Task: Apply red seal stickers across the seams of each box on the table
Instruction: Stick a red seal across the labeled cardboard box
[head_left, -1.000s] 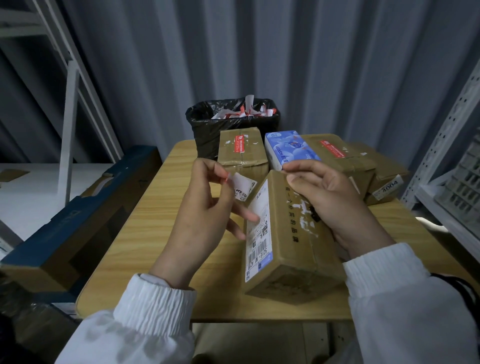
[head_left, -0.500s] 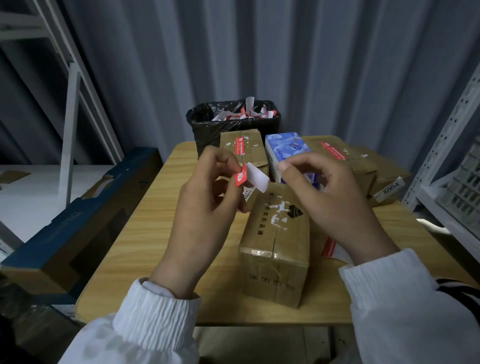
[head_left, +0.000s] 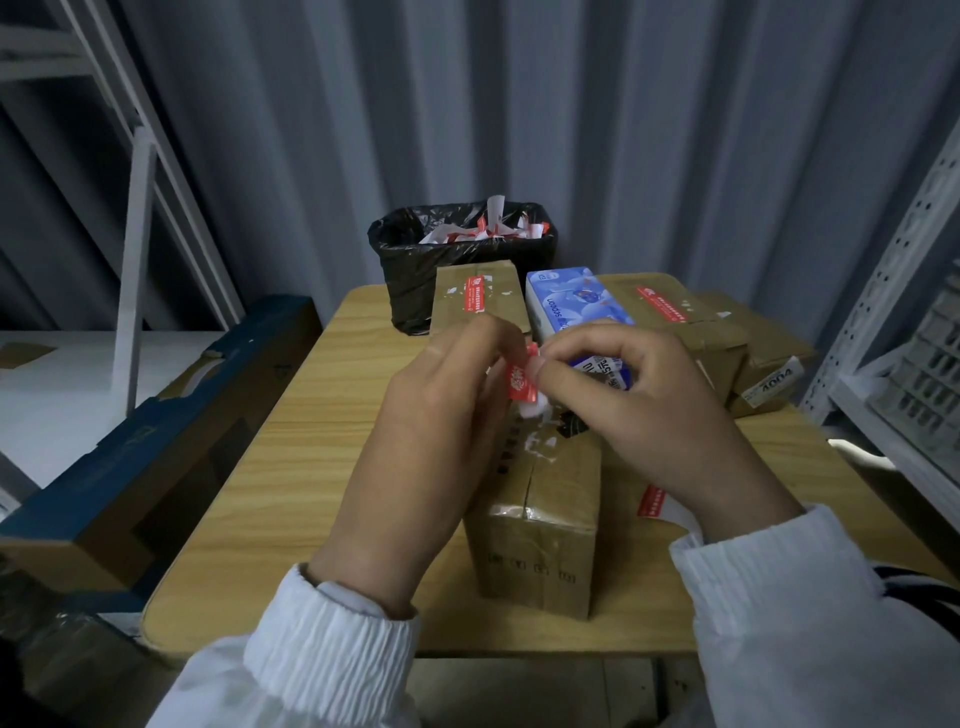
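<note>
Pinching a red seal sticker (head_left: 521, 382) between left hand (head_left: 431, 431) and right hand (head_left: 639, 410), both closed onto it, just above the taped cardboard box (head_left: 540, 525) on the desk (head_left: 291, 467). White print on the sticker, too small to read. Behind at far right, on a white label (head_left: 774, 378), "4004"; on the blue carton (head_left: 571, 301), lettering not legible.

Storeroom: metal shelving (head_left: 904, 291), taped parcels (head_left: 691, 332).
</note>
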